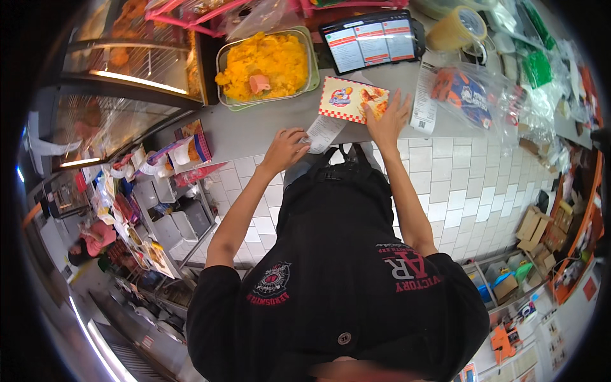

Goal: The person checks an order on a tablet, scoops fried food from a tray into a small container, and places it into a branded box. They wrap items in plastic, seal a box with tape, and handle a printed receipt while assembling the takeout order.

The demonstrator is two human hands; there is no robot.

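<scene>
On the grey counter, a printed cardboard food box [351, 101] lies before me, and my right hand [385, 118] rests its fingers on the box's right part. A paper receipt [326, 132] sticks out from beside the box's lower edge and hangs over the counter's edge. My left hand [288, 149] touches the receipt's left end with bent fingers; whether it pinches the paper I cannot tell. Behind the box stands a tablet [370, 42] with a lit screen. A plastic tub of yellow food [267, 62] with a pink scoop [259, 83] in it is at the back left.
Another long receipt [423, 98] and a clear plastic bag with a printed packet [460, 95] lie at the right. A roll of tape [470, 23] is behind them. A glass food display case [129, 71] stands at the left. A person [98, 238] is far off at the left.
</scene>
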